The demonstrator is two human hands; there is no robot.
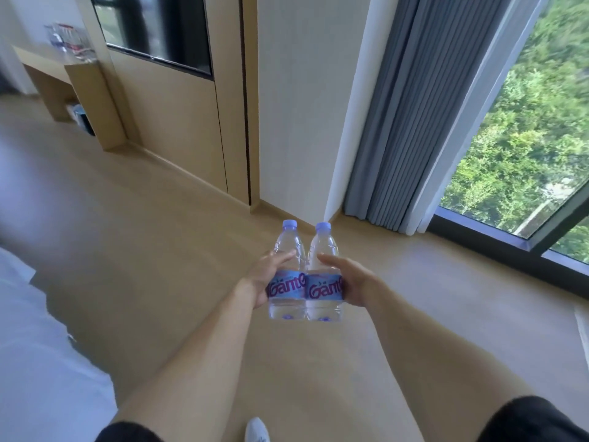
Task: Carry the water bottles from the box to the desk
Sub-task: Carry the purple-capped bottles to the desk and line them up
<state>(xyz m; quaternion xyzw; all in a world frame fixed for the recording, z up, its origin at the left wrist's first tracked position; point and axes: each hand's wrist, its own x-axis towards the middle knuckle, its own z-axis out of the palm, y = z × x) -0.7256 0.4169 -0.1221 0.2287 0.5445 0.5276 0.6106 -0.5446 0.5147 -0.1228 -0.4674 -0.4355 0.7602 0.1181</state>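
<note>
— Nearest the lens, what do you see?

— White shoe (257,429) at the bottom edge, on the tan floor (143,218), with dark sleeves at either lower corner. Two bare forearms reach forward from there.

— And the hands?

— Left hand (266,277) grips the left bottle (287,272); its thumb lies across the clear shoulder above the label, and the fingers curl round the far side, hidden. Right hand (349,280) grips the right bottle (323,275) the same way, thumb on the front, fingers wrapped behind.

— How do the bottles sit?

— Upright, side by side and touching, held in the air over the floor in mid-room. Both are capped in pale lilac, with blue labels bearing purple lettering. Each is clear and looks filled with water nearly to the neck.

— Where is the bench?

— Far upper left, against the wall: a light wooden bench (41,60). On its top stands a blurred cluster of clear bottles (65,38) with red and blue marks; I cannot count them. Under it, something blue (79,118) sits in the opening, too blurred to tell.

— Anything else?

— White bedding (38,346) along the left edge, a dark panel (156,30) on the wall, grey curtains (398,122), and a window (526,138) showing green trees.
</note>
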